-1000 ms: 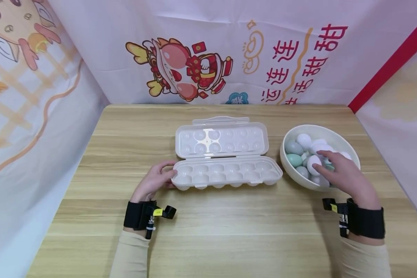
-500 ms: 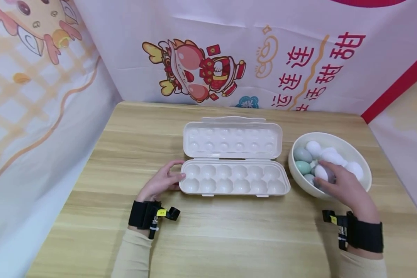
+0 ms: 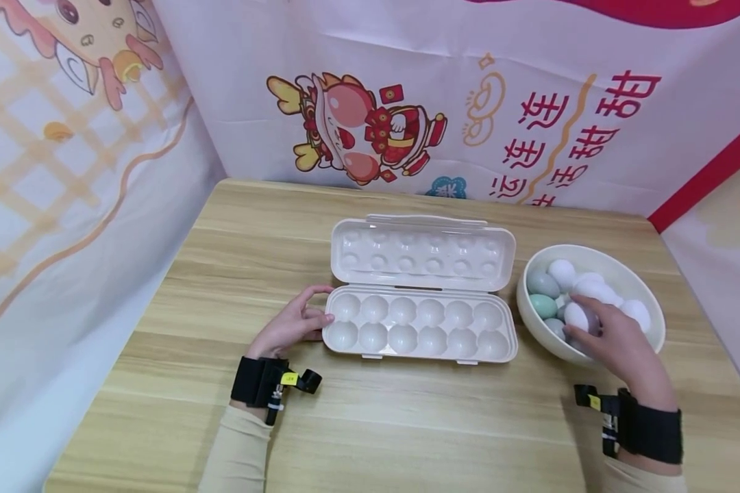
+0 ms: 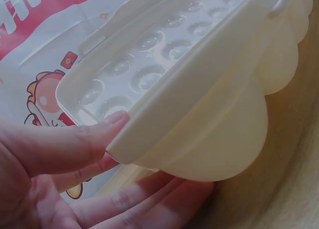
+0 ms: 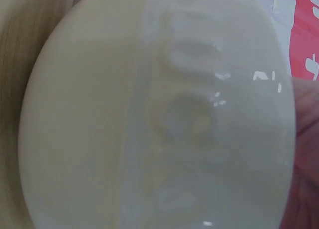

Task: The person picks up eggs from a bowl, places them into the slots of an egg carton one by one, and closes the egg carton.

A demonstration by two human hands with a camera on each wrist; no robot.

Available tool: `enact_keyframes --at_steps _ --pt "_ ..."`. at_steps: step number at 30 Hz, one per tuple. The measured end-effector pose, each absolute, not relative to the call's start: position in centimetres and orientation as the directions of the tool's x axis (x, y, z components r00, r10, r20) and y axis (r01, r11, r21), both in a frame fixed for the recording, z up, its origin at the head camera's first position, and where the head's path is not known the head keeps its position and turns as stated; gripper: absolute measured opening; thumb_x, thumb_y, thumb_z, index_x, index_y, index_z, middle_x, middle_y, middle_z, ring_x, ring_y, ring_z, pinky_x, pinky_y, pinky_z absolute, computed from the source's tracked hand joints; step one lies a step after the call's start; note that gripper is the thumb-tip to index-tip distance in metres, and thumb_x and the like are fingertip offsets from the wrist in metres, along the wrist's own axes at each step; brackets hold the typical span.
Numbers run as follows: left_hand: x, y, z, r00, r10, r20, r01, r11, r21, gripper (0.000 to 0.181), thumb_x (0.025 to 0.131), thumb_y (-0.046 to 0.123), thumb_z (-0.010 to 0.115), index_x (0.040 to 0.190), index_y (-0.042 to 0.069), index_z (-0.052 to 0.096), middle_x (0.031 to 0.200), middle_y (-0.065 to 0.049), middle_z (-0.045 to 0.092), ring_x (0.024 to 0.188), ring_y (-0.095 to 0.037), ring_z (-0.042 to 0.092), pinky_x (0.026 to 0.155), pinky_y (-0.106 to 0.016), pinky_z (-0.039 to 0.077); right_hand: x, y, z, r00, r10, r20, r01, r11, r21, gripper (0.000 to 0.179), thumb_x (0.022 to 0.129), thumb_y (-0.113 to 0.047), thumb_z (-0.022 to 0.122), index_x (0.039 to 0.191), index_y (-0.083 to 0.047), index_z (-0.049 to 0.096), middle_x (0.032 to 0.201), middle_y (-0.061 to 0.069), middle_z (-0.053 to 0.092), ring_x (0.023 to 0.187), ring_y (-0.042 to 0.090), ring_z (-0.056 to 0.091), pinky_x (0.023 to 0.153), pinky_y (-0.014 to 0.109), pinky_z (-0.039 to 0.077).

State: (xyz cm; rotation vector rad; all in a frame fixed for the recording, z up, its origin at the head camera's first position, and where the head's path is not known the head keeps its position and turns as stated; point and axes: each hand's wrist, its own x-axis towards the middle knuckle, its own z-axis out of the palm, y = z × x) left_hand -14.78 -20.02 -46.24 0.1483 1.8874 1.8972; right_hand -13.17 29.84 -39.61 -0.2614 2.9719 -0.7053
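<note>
White egg [image 3: 576,317] lies within the cream bowl [image 3: 541,335] at the right of the table [image 3: 419,418], held between the thumb and curled fingers of the right hand [image 3: 617,339], which reaches in over the near rim. Around it are more eggs: a grey egg [image 3: 543,282], a green egg [image 3: 543,306] and several white ones, partly hidden by the hand.

Just left of the bowl stands the egg carton [image 3: 417,322], two rows of six cups facing up, its hinged lid [image 3: 422,255] tipped back behind it. The left hand [image 3: 288,327] grips the carton's left end: thumb on the rim, fingers beneath, as the left wrist view shows.

Each wrist carries a black strap with a small camera, above beige sleeves [image 3: 237,448]. Behind the table hangs a white printed cloth [image 3: 228,82]. In the right wrist view, a blurred pale surface covers most of the grip.
</note>
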Motion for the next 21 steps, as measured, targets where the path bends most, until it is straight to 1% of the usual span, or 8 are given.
enact_keyframes --at_steps 2,6,9,14,17,21 --pt "-14.84 -19.97 -46.28 -0.887 0.395 -0.237 -0.239 0.046 0.970 0.057 0.089 0.000 0.055 0.138 0.007 0.028 0.091 -0.013 0.065 0.083 -0.020 0.064 0.074 -0.033 0.056 -13.09 29.92 -39.74 -0.985 -0.168 -0.040 -0.133 0.882 -0.452 0.057 0.085 -0.028 0.065 0.129 0.002 0.044 0.111 0.034 0.052 0.087 0.039 0.046 0.070 0.052 0.043" --pt "-14.91 -20.06 -46.20 -0.882 0.403 -0.244 -0.234 0.074 0.969 0.059 0.090 0.001 0.054 0.141 0.004 0.024 0.093 -0.015 0.064 0.084 -0.019 0.063 0.074 -0.031 0.055 -13.08 29.86 -40.12 -0.988 -0.154 -0.029 -0.125 0.883 -0.452 0.057 0.085 -0.029 0.065 0.129 0.001 0.045 0.111 0.034 0.052 0.087 0.039 0.046 0.071 0.053 0.044" --pt "-15.02 -20.13 -46.12 -0.880 0.404 -0.249 -0.231 0.095 0.968 0.060 0.091 0.002 0.053 0.142 0.002 0.023 0.097 -0.019 0.063 0.086 -0.019 0.063 0.076 -0.031 0.055 -13.18 29.70 -40.20 -0.988 -0.153 -0.012 -0.132 0.885 -0.447 0.057 0.084 -0.027 0.066 0.128 0.002 0.045 0.111 0.034 0.053 0.087 0.039 0.047 0.070 0.053 0.044" --pt "-15.21 -19.99 -46.22 -0.874 0.425 -0.237 -0.219 0.090 0.972 0.058 0.091 0.004 0.053 0.142 0.001 0.024 0.107 -0.029 0.059 0.091 -0.023 0.062 0.081 -0.035 0.054 -13.32 29.50 -39.78 -0.989 -0.147 -0.015 -0.127 0.895 -0.427 0.056 0.084 -0.026 0.067 0.128 0.003 0.045 0.107 0.032 0.054 0.083 0.037 0.047 0.067 0.048 0.043" --pt "-15.17 -19.96 -46.41 -0.866 0.439 -0.239 -0.220 0.093 0.971 0.058 0.091 0.006 0.053 0.141 0.002 0.025 0.113 -0.034 0.056 0.094 -0.024 0.062 0.083 -0.036 0.054 -13.36 29.34 -39.48 -0.988 -0.153 -0.034 -0.124 0.895 -0.429 0.057 0.085 -0.028 0.066 0.128 0.003 0.044 0.108 0.033 0.053 0.085 0.038 0.046 0.070 0.051 0.044" --pt "-15.03 -19.97 -46.59 -0.861 0.449 -0.238 -0.219 0.095 0.971 0.057 0.092 0.005 0.053 0.141 0.002 0.025 0.116 -0.036 0.054 0.095 -0.025 0.061 0.083 -0.036 0.054 -13.39 29.15 -39.24 -0.987 -0.157 -0.041 -0.126 0.899 -0.419 0.058 0.084 -0.027 0.066 0.129 0.003 0.044 0.109 0.033 0.053 0.085 0.038 0.046 0.070 0.051 0.044"
